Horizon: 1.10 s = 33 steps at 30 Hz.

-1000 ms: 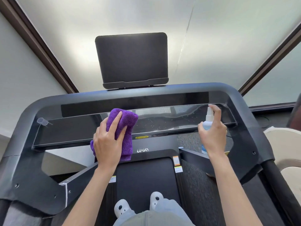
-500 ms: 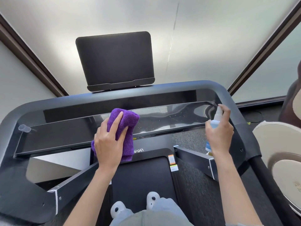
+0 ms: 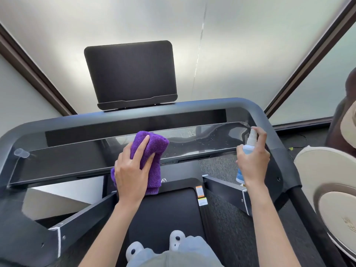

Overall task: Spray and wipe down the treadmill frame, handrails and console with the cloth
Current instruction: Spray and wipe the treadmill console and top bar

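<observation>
My left hand (image 3: 133, 170) presses a folded purple cloth (image 3: 152, 145) against the glossy black console panel (image 3: 67, 162) of the treadmill, near its middle. My right hand (image 3: 254, 160) holds a small spray bottle (image 3: 249, 143) with a white nozzle and blue label, forefinger on top, at the panel's right end. Fine droplets speckle the panel's right part (image 3: 192, 143). The dark frame (image 3: 265, 120) curves around the console. A black tablet holder (image 3: 133, 74) stands above it.
The black running belt (image 3: 165, 214) lies below, with my light shoes on it. Side rails (image 3: 227, 189) slant down on both sides. A cream and brown round piece of equipment (image 3: 327, 185) sits close on the right. Frosted window panes fill the background.
The view shifted slightly. Both hands stay at about the same places on the console, the cloth still pressed near the middle and the bottle still at the right end.
</observation>
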{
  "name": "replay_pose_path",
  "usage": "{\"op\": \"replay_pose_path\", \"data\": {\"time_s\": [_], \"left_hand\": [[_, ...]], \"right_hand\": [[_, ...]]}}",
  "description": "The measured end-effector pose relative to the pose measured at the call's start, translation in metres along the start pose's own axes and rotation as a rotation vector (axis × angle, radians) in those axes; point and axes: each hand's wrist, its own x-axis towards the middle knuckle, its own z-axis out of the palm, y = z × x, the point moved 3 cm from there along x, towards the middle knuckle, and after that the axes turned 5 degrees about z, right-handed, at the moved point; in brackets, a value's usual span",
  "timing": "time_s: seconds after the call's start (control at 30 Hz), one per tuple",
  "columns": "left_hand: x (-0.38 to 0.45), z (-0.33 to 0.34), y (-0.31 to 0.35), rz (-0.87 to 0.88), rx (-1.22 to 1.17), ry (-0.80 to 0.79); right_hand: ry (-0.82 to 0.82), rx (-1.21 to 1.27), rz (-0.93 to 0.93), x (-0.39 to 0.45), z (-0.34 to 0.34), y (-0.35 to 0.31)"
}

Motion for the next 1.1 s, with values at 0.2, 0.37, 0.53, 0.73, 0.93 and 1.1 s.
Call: {"op": "replay_pose_path", "data": {"time_s": [0.2,0.37,0.53,0.73,0.93,1.1], "left_hand": [[-0.001,-0.021,-0.019,-0.071,0.052,0.063],[0.007,-0.053,-0.055,-0.122,0.137,0.113],[0.025,-0.089,-0.109,-0.173,0.272,0.179],[0.042,-0.078,-0.176,-0.37,0.346,-0.052],[0.028,-0.054,-0.214,-0.238,0.532,-0.323],[0.03,-0.056,-0.241,-0.253,0.439,-0.406]], "right_hand": [[-0.237,0.067,-0.166,-0.021,0.037,-0.048],[-0.35,0.117,-0.248,-0.048,0.077,-0.091],[-0.413,0.112,-0.314,-0.071,0.11,-0.123],[-0.474,0.083,-0.336,-0.09,0.138,-0.15],[-0.505,0.042,-0.331,-0.101,0.16,-0.158],[-0.559,0.027,-0.302,-0.108,0.18,-0.163]]}}
